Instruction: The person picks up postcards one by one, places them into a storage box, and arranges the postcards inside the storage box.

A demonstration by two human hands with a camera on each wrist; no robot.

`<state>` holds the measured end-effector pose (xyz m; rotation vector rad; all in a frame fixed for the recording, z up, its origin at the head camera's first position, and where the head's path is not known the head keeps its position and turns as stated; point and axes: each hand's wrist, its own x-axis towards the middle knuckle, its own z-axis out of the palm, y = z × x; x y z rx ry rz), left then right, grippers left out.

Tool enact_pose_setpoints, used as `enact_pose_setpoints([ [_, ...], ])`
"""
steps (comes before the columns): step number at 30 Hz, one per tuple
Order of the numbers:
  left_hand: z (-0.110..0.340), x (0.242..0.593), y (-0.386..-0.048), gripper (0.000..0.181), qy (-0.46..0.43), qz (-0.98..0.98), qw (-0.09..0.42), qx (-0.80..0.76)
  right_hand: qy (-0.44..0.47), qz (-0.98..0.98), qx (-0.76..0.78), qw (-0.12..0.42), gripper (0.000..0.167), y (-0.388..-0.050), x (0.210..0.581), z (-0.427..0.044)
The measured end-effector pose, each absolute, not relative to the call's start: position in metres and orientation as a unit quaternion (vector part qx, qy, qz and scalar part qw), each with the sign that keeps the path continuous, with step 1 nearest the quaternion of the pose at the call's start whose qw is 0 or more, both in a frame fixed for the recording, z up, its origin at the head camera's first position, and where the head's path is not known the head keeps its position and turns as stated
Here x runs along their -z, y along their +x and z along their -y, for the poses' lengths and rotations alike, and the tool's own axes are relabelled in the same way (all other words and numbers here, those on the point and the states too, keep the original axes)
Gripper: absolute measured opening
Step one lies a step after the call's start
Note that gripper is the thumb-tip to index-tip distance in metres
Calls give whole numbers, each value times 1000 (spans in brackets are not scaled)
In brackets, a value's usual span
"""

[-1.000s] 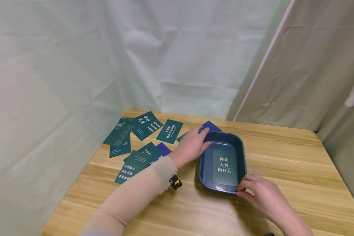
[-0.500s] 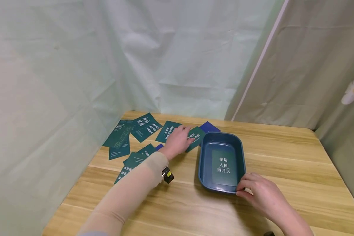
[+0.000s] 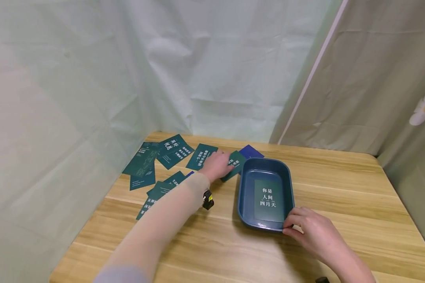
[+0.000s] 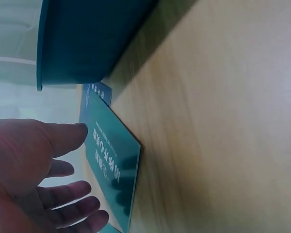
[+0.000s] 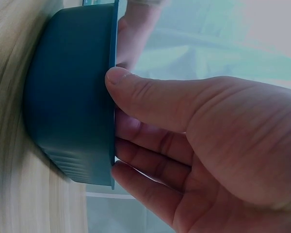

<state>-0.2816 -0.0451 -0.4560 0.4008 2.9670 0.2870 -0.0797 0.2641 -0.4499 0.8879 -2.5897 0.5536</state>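
Note:
A dark blue tray (image 3: 241, 198) stands on the wooden table with a green printed card (image 3: 269, 200) flat inside it. My right hand (image 3: 313, 232) holds the tray's near right corner, thumb outside the wall (image 5: 72, 97) and fingers over the rim in the right wrist view. Left of the tray, my left hand (image 3: 217, 164) hovers low over another green card (image 4: 111, 155). Its thumb is extended above the card and its other fingers are loosely bent, with nothing held between them. Whether a fingertip touches the card cannot be made out.
A blue card (image 3: 251, 151) lies partly under that green card, behind the tray. More green cards (image 3: 175, 151) are scattered and overlapping at the table's left, some beneath my left forearm. Pale curtains (image 3: 233, 78) hang around the table (image 3: 340, 177) at the back and sides.
My left hand has left the tray's far left rim and moved left over the green card, then shifted slightly right. The right hand keeps its hold on the tray.

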Motion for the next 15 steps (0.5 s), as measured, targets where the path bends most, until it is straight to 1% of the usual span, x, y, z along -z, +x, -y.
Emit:
enact_pose_setpoints([
  [7,40,453,-288,60,114,-986,93,-78,309,916,-197,164,42,-80,450,-264],
  [15,37,454,-294,64,105,-986,108,-76,308,916,-200,159,41,-80,450,-264],
])
